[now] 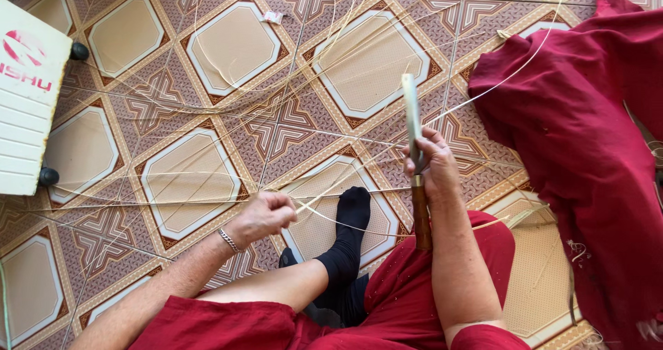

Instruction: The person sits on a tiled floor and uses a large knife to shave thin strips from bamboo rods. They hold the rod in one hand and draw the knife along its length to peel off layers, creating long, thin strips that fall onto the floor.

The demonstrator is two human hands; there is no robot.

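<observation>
Bright, even daylight; soft shadows under the arms on the tiled floor; sharp focus, slight bending toward edges.

Thin strips crisscross the floor ahead.

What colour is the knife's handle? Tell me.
Brown wood; the knife handle shows below the right hand in the head view.

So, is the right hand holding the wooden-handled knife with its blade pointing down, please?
No, the right hand holds the wooden-handled knife blade upward.
</observation>
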